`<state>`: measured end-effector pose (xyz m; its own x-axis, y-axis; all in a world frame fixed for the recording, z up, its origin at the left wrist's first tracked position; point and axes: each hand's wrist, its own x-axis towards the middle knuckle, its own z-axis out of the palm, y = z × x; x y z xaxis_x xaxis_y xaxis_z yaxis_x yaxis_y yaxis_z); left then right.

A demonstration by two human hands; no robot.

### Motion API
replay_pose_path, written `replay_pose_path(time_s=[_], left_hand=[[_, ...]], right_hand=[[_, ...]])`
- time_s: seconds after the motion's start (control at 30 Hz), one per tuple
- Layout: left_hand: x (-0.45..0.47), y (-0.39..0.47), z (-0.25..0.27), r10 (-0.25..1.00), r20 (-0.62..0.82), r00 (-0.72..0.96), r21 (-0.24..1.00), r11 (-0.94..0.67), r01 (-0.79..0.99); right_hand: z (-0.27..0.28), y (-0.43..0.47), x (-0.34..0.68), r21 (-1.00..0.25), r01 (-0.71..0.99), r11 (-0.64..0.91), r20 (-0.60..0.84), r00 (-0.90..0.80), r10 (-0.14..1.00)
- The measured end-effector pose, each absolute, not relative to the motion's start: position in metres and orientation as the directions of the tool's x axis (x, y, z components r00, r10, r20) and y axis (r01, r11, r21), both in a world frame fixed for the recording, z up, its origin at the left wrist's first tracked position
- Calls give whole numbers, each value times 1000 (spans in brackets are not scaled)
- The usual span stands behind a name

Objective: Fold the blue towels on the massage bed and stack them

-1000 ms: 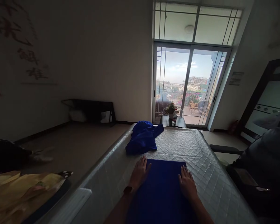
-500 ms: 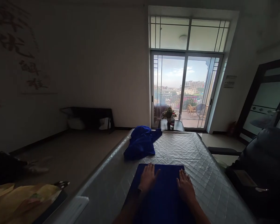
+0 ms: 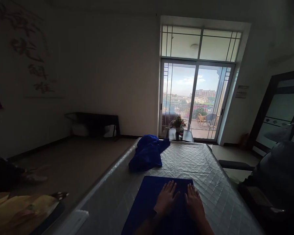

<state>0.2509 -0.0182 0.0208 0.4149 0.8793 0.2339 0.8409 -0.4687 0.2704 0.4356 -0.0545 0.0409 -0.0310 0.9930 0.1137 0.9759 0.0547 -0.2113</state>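
Observation:
A dark blue cloth [image 3: 147, 195] lies flat, with straight edges, on a quilted silver-grey mattress [image 3: 210, 192]. My left hand [image 3: 167, 197] rests palm down on the middle of the cloth, fingers stretched forward. Beside it, my right hand [image 3: 194, 199] lies flat near the cloth's right edge, fingers also out straight. Neither hand grips anything. Farther off on the mattress sits a crumpled heap of the same blue fabric [image 3: 147, 153], apart from both hands. The near end of the flat cloth runs out of view beneath my forearms.
A small dark table [image 3: 171, 134] with a potted plant [image 3: 178, 123] and a bottle [image 3: 181, 130] stands past the mattress, before a sliding glass door [image 3: 178, 88]. A dark chair [image 3: 276, 173] is at right. Yellow fabric [image 3: 22, 209] lies at lower left.
My left hand has slid right, from the cloth's left part to its middle, closer to my right hand. The right hand stays near the right edge. The view has tilted up slightly.

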Motion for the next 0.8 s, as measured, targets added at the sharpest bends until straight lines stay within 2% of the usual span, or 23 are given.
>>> replay_pose_path(time_s=[0.3, 0.53, 0.8], left_hand=[[143, -25, 33, 968, 171, 185, 166, -213, 963], [139, -31, 32, 974, 190, 127, 192, -164, 968], [134, -26, 22, 962, 222, 160, 176, -201, 964]], right_hand=[[37, -54, 436, -231, 972, 52, 120, -25, 992], [36, -54, 434, -215, 976, 45, 118, -20, 993], [49, -36, 433, -134, 989, 58, 64, -49, 997]])
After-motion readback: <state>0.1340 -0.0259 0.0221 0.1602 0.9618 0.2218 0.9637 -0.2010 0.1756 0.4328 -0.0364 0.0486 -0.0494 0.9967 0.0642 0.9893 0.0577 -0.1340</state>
